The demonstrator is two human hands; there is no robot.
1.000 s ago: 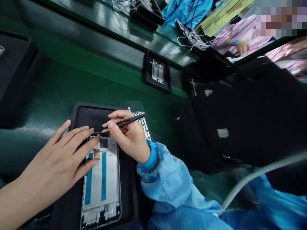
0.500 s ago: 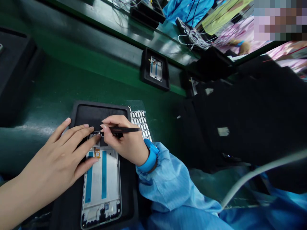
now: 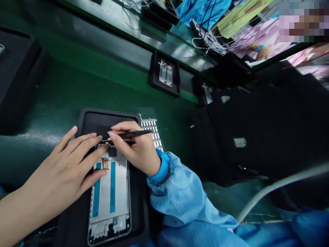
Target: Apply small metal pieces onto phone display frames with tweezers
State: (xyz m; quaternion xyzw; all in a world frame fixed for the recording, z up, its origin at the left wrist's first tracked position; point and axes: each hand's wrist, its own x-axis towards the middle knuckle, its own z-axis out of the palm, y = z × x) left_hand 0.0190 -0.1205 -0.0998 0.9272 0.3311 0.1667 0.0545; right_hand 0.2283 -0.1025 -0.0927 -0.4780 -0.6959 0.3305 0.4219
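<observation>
Tweezers (image 3: pixel 131 134) have swung upward at their far end in the right hand (image 3: pixel 136 149), pinched between thumb and fingers, their tips at the top edge of a phone display frame (image 3: pixel 110 195). The open left hand (image 3: pixel 60 161) presses that frame onto a black mat (image 3: pixel 102 121), and a slip could scratch it or shift it. Just beyond the right hand lies a strip of white labels (image 3: pixel 151 132).

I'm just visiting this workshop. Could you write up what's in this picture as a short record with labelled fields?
Left hand: fingers resting on the top end of a phone frame
Right hand: holding black tweezers, tips at that end of the frame
Right wrist: blue wrist strap
Frame lies on: black mat
Beside mat: sheet of small white pieces
Farther off: second phone frame in a black tray
</observation>
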